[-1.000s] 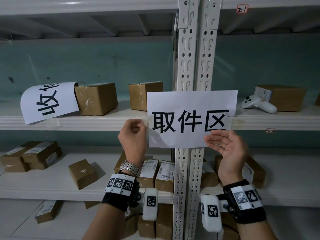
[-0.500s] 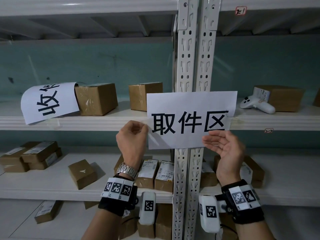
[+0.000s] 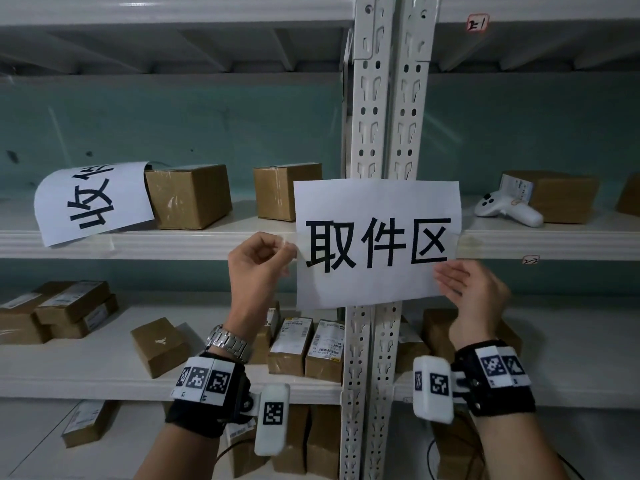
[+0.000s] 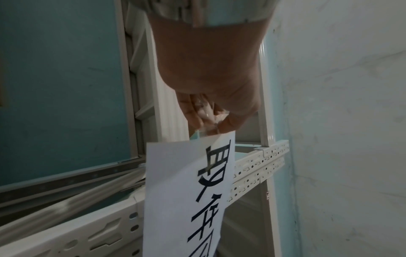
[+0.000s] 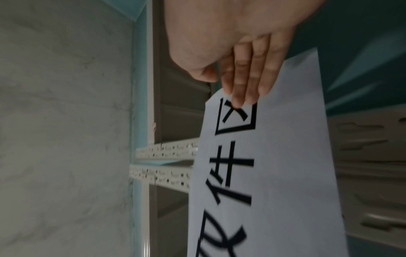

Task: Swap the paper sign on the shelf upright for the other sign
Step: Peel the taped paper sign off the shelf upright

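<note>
A white paper sign [image 3: 377, 244] with three black characters hangs across the two white shelf uprights [image 3: 377, 98] at middle-shelf height. My left hand [image 3: 289, 252] pinches its left edge; the left wrist view shows crumpled clear tape [image 4: 206, 113] between those fingertips, just above the sign [image 4: 175, 191]. Holding the lower right corner is my right hand [image 3: 446, 278], whose straight fingers [image 5: 241, 93] lie on the printed face of the sign [image 5: 285, 173]. The other sign [image 3: 93, 199] lies curled on the middle shelf at far left, propped on a cardboard box [image 3: 188, 195].
The middle shelf [image 3: 173, 244] also carries a second box [image 3: 277, 190], a white handheld controller [image 3: 505, 211] and a larger box [image 3: 557, 195] at right. Several labelled parcels crowd the lower shelf [image 3: 104, 382] on both sides of the uprights.
My right hand has slid a little right and up along the sign's lower right corner. The sign and my left hand have barely moved.
</note>
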